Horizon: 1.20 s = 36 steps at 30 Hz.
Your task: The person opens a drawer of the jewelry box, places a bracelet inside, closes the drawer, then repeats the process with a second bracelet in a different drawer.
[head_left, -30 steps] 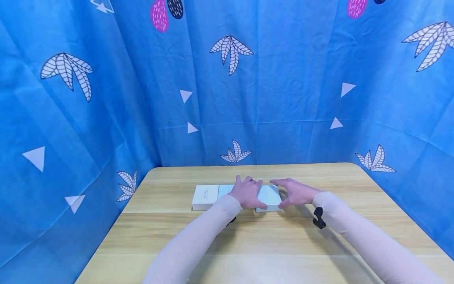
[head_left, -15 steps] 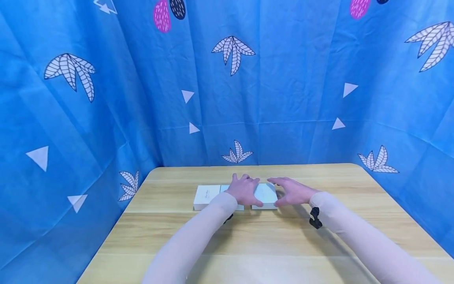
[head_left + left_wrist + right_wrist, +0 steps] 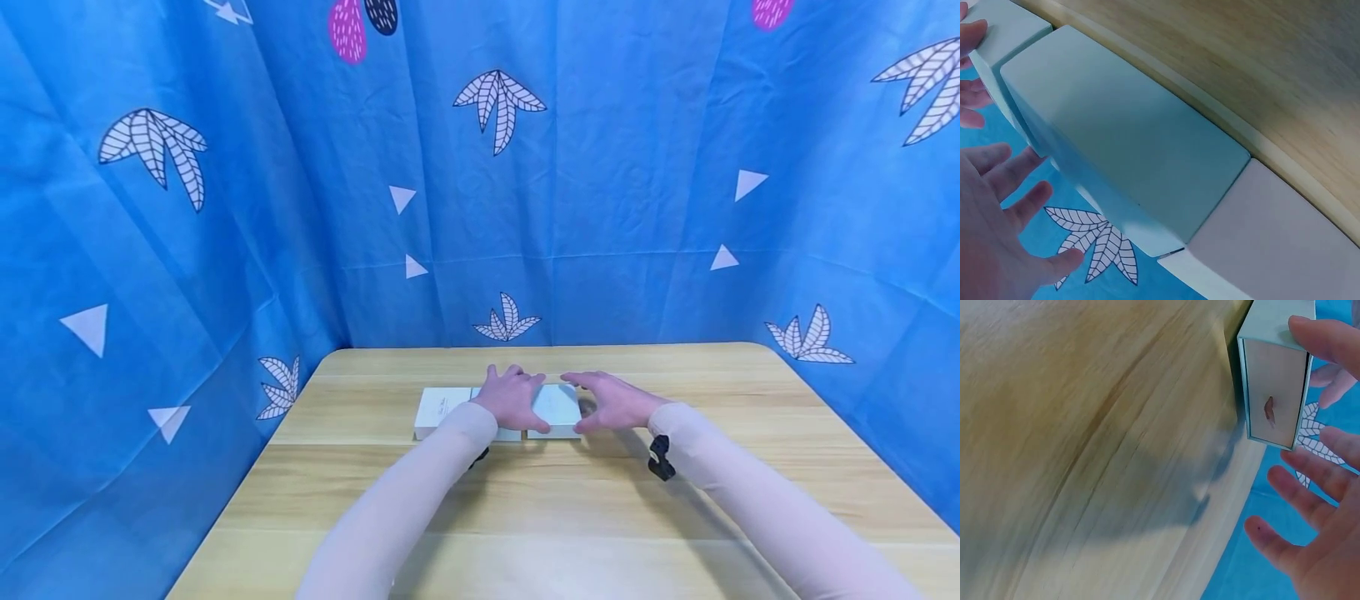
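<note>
Three small boxes stand in a row near the back of the wooden table: a white one (image 3: 440, 407), a pale blue-green middle box (image 3: 1122, 137), and a pale green drawer box (image 3: 557, 403) at the right. My left hand (image 3: 512, 401) reaches over the middle box, thumb at the drawer box's front and fingers at its back. My right hand (image 3: 617, 403) holds the drawer box's right end between thumb and fingers. A ribbon tab (image 3: 1269, 412) shows on its whitish end face. Only a narrow gap separates the drawer box from the middle box, which touches the white box.
The wooden table (image 3: 570, 517) extends in front of the boxes and to both sides. Patterned blue cloth (image 3: 622, 167) hangs behind and along the left and right edges. A black band (image 3: 661, 457) sits on the right wrist.
Both hands have shifted left with the drawer box, and its gap to the middle box has narrowed. The white and middle boxes stay together. The head view has turned slightly.
</note>
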Each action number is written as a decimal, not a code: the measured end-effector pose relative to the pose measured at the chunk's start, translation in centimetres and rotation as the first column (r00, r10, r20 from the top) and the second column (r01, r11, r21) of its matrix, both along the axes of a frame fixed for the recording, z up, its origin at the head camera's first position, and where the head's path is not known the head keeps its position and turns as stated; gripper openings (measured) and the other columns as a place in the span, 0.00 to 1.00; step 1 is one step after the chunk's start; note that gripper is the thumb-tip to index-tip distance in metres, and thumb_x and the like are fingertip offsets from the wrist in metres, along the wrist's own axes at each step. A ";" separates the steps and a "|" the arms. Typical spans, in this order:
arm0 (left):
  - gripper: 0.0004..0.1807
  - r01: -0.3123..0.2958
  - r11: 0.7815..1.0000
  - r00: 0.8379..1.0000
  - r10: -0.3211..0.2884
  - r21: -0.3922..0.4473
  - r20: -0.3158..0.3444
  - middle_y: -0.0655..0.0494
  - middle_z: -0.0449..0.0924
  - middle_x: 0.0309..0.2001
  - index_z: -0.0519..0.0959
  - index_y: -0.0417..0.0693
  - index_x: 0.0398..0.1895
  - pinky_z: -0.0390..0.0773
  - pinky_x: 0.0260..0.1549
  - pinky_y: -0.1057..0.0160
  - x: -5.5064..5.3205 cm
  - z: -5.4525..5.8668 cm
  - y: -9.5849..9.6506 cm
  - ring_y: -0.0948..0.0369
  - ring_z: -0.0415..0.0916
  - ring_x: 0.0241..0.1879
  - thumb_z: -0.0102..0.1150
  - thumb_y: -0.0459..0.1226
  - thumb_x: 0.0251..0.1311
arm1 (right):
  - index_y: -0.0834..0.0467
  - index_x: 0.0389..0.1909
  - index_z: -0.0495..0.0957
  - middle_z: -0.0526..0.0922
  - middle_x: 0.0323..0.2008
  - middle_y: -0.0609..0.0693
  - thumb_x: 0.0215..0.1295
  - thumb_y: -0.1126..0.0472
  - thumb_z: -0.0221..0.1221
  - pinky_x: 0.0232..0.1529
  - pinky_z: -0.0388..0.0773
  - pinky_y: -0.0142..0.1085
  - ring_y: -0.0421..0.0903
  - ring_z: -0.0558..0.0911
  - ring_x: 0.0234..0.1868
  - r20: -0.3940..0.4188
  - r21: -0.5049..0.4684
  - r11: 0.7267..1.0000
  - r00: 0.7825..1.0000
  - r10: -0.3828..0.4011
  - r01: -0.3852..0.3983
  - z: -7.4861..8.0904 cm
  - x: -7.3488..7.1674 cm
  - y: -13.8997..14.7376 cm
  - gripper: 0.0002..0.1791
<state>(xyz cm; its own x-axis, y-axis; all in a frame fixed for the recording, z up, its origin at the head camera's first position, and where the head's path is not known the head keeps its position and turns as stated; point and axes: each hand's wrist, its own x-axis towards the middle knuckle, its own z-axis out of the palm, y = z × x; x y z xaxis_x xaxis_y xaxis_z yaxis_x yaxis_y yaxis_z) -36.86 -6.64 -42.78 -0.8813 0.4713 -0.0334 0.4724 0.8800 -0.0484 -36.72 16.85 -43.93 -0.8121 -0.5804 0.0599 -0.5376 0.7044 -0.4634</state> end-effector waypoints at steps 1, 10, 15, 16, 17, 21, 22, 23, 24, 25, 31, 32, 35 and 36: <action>0.54 -0.002 1.000 1.000 0.002 0.000 0.002 0.59 0.69 0.72 0.59 0.62 0.79 0.52 0.70 0.31 0.1 0.1 0.0 0.56 0.60 0.72 0.60 0.71 0.48 | 0.54 0.77 0.61 0.68 0.72 0.60 0.49 0.48 0.76 0.67 0.67 0.61 0.61 0.69 0.71 -0.005 0.000 1.000 1.000 0.001 -0.001 0.0 0.0 0.0 0.54; 0.54 -0.004 1.000 1.000 0.004 0.012 0.018 0.58 0.69 0.73 0.59 0.62 0.79 0.50 0.71 0.31 0.6 0.3 -0.4 0.55 0.59 0.73 0.62 0.69 0.49 | 0.56 0.76 0.61 0.69 0.72 0.59 0.48 0.47 0.76 0.67 0.67 0.62 0.61 0.69 0.71 -0.007 -0.015 1.000 1.000 -0.002 0.002 -0.3 0.0 -0.5 0.54; 0.53 0.001 1.000 1.000 -0.002 0.023 0.025 0.58 0.69 0.72 0.60 0.62 0.79 0.51 0.70 0.31 0.8 0.0 -0.6 0.55 0.60 0.72 0.62 0.69 0.49 | 0.55 0.76 0.62 0.70 0.71 0.58 0.47 0.47 0.76 0.66 0.67 0.63 0.60 0.70 0.70 0.002 -0.014 1.000 1.000 -0.013 0.013 -0.6 0.2 -0.6 0.55; 0.53 0.003 1.000 1.000 -0.003 0.023 0.027 0.58 0.69 0.72 0.60 0.62 0.79 0.51 0.70 0.30 0.8 -0.1 -0.7 0.55 0.60 0.72 0.62 0.69 0.49 | 0.55 0.76 0.62 0.70 0.71 0.57 0.47 0.47 0.77 0.66 0.67 0.64 0.60 0.70 0.69 0.004 -0.014 1.000 1.000 -0.016 0.016 -0.6 0.3 -0.7 0.55; 0.53 0.004 1.000 1.000 -0.004 0.023 0.028 0.58 0.69 0.72 0.60 0.62 0.79 0.51 0.70 0.30 0.8 -0.2 -0.7 0.55 0.60 0.72 0.62 0.69 0.49 | 0.55 0.76 0.62 0.70 0.71 0.57 0.47 0.47 0.77 0.65 0.67 0.64 0.60 0.70 0.69 0.005 -0.012 1.000 1.000 -0.019 0.019 -0.7 0.4 -0.7 0.55; 0.54 0.007 1.000 1.000 -0.008 0.027 0.030 0.58 0.69 0.72 0.59 0.62 0.79 0.52 0.70 0.30 0.8 -0.2 -0.7 0.55 0.60 0.72 0.62 0.69 0.49 | 0.53 0.76 0.62 0.70 0.71 0.56 0.47 0.46 0.76 0.64 0.68 0.65 0.60 0.70 0.69 0.012 -0.009 0.999 0.999 -0.033 0.033 -0.7 0.6 -0.7 0.55; 0.54 0.009 1.000 1.000 -0.010 0.027 0.029 0.58 0.69 0.72 0.59 0.62 0.79 0.52 0.70 0.30 0.8 -0.2 -0.8 0.55 0.60 0.72 0.62 0.70 0.49 | 0.53 0.76 0.62 0.70 0.71 0.56 0.47 0.45 0.76 0.64 0.69 0.65 0.59 0.71 0.68 0.008 -0.005 0.999 0.999 -0.035 0.036 -0.8 0.6 -0.6 0.55; 0.54 0.011 1.000 1.000 -0.011 0.028 0.027 0.58 0.69 0.72 0.59 0.62 0.79 0.52 0.70 0.30 0.8 -0.2 -0.8 0.55 0.60 0.72 0.62 0.70 0.49 | 0.53 0.76 0.62 0.70 0.70 0.56 0.47 0.45 0.76 0.63 0.69 0.65 0.59 0.71 0.68 0.007 -0.003 0.999 0.999 -0.038 0.038 -0.8 0.6 -0.6 0.55; 0.54 0.013 0.999 1.000 -0.014 0.029 0.026 0.58 0.69 0.73 0.59 0.62 0.79 0.52 0.70 0.30 0.8 -0.2 -0.8 0.55 0.60 0.72 0.62 0.70 0.48 | 0.53 0.76 0.62 0.71 0.70 0.56 0.47 0.45 0.76 0.63 0.70 0.64 0.60 0.71 0.68 0.004 -0.002 0.999 0.999 -0.038 0.038 -0.7 0.6 -0.6 0.55; 0.55 0.016 0.999 1.000 -0.016 0.030 0.025 0.58 0.68 0.73 0.59 0.62 0.79 0.52 0.70 0.30 0.8 -0.2 -0.9 0.54 0.60 0.72 0.62 0.70 0.48 | 0.53 0.76 0.62 0.71 0.70 0.56 0.47 0.45 0.76 0.63 0.70 0.64 0.60 0.71 0.68 0.003 0.000 0.999 0.999 -0.040 0.040 -0.7 0.6 -0.6 0.55; 0.54 0.024 0.999 0.999 -0.025 0.038 0.024 0.57 0.68 0.73 0.58 0.61 0.79 0.51 0.70 0.30 0.8 -0.4 -1.0 0.54 0.59 0.73 0.61 0.70 0.49 | 0.53 0.76 0.63 0.71 0.70 0.56 0.47 0.44 0.76 0.63 0.70 0.64 0.59 0.71 0.68 -0.001 0.005 0.999 0.999 -0.040 0.040 -0.7 0.6 -0.7 0.55; 0.54 0.023 0.999 0.999 -0.024 0.036 0.024 0.57 0.68 0.73 0.58 0.61 0.79 0.52 0.70 0.30 0.7 -0.5 -1.1 0.54 0.59 0.73 0.61 0.70 0.49 | 0.53 0.76 0.62 0.70 0.71 0.56 0.47 0.44 0.76 0.64 0.69 0.64 0.60 0.70 0.69 -0.003 0.007 0.999 0.999 -0.036 0.036 -0.8 0.6 -0.7 0.55; 0.54 0.019 0.999 0.999 -0.020 0.026 0.025 0.58 0.67 0.74 0.57 0.62 0.80 0.52 0.70 0.31 0.7 -0.6 -1.1 0.54 0.59 0.73 0.60 0.71 0.50 | 0.53 0.76 0.62 0.69 0.72 0.56 0.48 0.45 0.76 0.66 0.68 0.63 0.60 0.69 0.71 -0.001 0.014 1.000 1.000 -0.027 0.027 -0.9 0.5 -0.7 0.55; 0.55 0.018 1.000 0.999 -0.019 0.024 0.026 0.59 0.67 0.74 0.57 0.63 0.80 0.52 0.70 0.31 0.7 -0.6 -1.1 0.54 0.58 0.73 0.60 0.71 0.50 | 0.52 0.77 0.62 0.68 0.73 0.56 0.48 0.45 0.76 0.67 0.67 0.62 0.60 0.69 0.71 -0.001 0.017 0.999 1.000 -0.027 0.027 -0.9 0.5 -0.6 0.55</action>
<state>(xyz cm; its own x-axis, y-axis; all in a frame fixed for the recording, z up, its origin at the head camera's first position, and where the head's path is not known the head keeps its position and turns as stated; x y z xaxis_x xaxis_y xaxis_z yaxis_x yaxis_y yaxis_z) -36.21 -7.74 -43.39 -0.8714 0.4885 -0.0454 0.4895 0.8718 -0.0148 -36.24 16.21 -44.81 -0.8272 -0.5596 0.0505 -0.5189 0.7264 -0.4507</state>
